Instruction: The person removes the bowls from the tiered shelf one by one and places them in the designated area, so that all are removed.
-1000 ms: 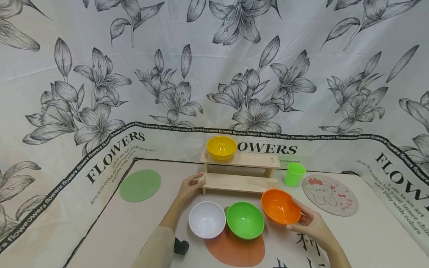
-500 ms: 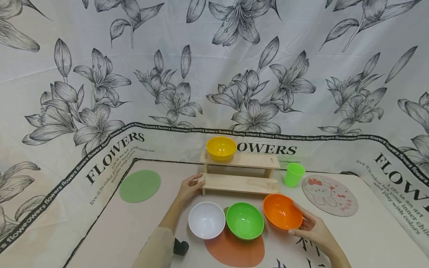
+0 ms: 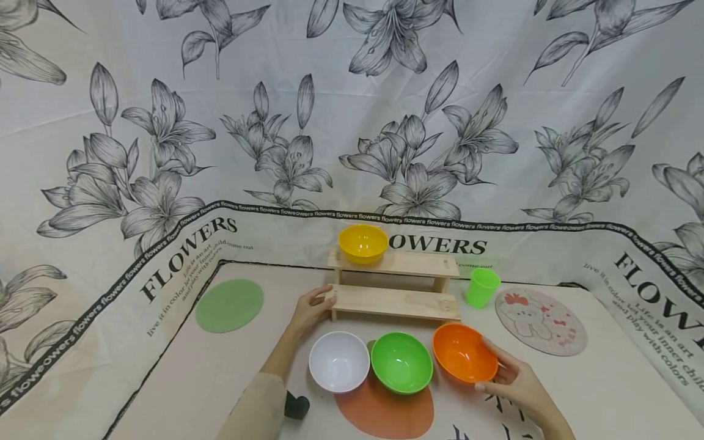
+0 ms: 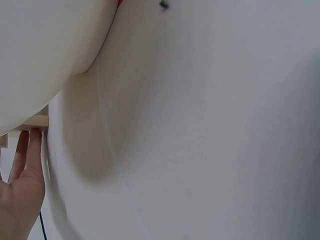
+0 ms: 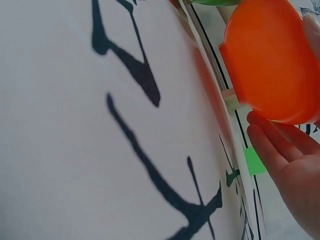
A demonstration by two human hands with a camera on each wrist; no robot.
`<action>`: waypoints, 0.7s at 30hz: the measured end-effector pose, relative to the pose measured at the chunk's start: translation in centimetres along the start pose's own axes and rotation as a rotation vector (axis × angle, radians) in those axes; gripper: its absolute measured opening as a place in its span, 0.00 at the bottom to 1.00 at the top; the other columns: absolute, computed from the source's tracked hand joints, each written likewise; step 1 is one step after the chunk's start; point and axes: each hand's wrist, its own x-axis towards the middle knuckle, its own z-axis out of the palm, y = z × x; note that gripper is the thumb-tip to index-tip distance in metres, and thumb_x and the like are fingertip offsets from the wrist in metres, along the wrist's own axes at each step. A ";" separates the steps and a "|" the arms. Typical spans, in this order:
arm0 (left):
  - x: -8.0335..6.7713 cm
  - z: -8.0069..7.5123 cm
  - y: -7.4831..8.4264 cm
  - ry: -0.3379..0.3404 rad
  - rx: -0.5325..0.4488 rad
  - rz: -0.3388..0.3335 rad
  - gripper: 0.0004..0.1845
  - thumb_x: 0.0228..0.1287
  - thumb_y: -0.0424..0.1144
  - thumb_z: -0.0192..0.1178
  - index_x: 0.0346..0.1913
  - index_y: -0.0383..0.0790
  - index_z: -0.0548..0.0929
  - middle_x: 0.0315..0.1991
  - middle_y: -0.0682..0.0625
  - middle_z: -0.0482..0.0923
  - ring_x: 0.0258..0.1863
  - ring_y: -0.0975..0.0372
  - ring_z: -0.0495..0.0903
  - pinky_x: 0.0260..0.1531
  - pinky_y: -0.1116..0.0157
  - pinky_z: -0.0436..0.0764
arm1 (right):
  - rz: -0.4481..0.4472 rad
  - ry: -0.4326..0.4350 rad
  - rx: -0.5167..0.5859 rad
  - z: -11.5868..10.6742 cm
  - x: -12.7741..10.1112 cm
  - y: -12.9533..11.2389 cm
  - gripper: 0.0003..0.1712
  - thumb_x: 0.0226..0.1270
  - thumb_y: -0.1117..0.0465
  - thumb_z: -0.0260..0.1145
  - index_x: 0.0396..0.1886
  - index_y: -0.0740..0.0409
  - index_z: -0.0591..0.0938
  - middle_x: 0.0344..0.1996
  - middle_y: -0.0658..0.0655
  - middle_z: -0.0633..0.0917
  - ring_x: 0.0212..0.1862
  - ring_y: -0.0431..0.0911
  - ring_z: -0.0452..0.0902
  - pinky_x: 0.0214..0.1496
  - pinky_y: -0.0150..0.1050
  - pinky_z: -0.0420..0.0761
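Observation:
My right hand (image 3: 514, 382) holds an orange bowl (image 3: 465, 353) by its right side, thumb at the near side, other fingers round the far side. In the right wrist view the fingers (image 5: 272, 137) lie against the bowl's outer wall. My left hand (image 3: 310, 310) touches the left end of a two-step wooden shelf (image 3: 393, 301) with nearly straight fingers. In the left wrist view those fingers (image 4: 33, 150) meet the wood's edge. A green bowl (image 3: 402, 363) and a white bowl (image 3: 339, 362) stand left of the orange one. A yellow bowl (image 3: 363, 244) sits on the upper step.
A green cup (image 3: 483, 288) stands right of the shelf, near a round rabbit-print mat (image 3: 541, 322). A green oval mat (image 3: 230, 305) lies at the left. A small black object (image 3: 297, 406) lies beside my left sleeve. A flower-print cloth (image 3: 264, 146) hangs behind.
My right hand has brought the orange bowl a little toward me and slightly right, away from the shelf's front edge. My left hand has stayed at the shelf.

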 end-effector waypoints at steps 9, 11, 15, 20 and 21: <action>0.0 0.1 0.0 0.014 0.022 0.001 0.24 0.62 0.29 0.60 0.61 0.26 0.70 0.51 0.27 0.74 0.44 0.54 0.80 0.50 0.57 0.81 | 0.024 -0.005 0.017 0.1 -0.1 0.2 0.49 0.56 0.64 0.70 0.72 0.68 0.53 0.70 0.73 0.54 0.61 0.50 0.71 0.54 0.31 0.79; 0.0 0.1 -0.1 0.010 0.021 0.002 0.24 0.62 0.29 0.60 0.61 0.26 0.70 0.51 0.27 0.74 0.44 0.54 0.80 0.50 0.57 0.81 | 0.022 -0.011 0.038 0.1 -0.2 0.3 0.49 0.56 0.65 0.70 0.72 0.68 0.53 0.70 0.73 0.54 0.57 0.39 0.74 0.54 0.30 0.79; 0.1 0.0 -0.1 0.008 0.011 -0.002 0.24 0.62 0.29 0.60 0.61 0.26 0.70 0.51 0.28 0.75 0.43 0.56 0.80 0.49 0.57 0.81 | 0.038 -0.015 0.060 0.2 -0.2 0.4 0.50 0.55 0.66 0.71 0.72 0.68 0.53 0.70 0.73 0.54 0.51 0.26 0.72 0.54 0.30 0.79; 0.0 0.0 0.0 0.001 0.004 0.003 0.25 0.62 0.29 0.60 0.61 0.26 0.70 0.50 0.29 0.76 0.42 0.56 0.80 0.49 0.57 0.81 | 0.059 -0.022 0.048 0.3 -0.2 0.3 0.49 0.56 0.65 0.70 0.72 0.66 0.52 0.70 0.72 0.54 0.54 0.31 0.73 0.54 0.33 0.79; -0.1 0.0 0.1 -0.001 0.004 0.004 0.25 0.62 0.29 0.60 0.61 0.26 0.70 0.50 0.29 0.76 0.42 0.57 0.81 0.49 0.57 0.81 | 0.065 -0.024 0.042 0.3 -0.1 0.3 0.49 0.57 0.65 0.70 0.72 0.66 0.52 0.70 0.72 0.54 0.56 0.35 0.73 0.54 0.33 0.79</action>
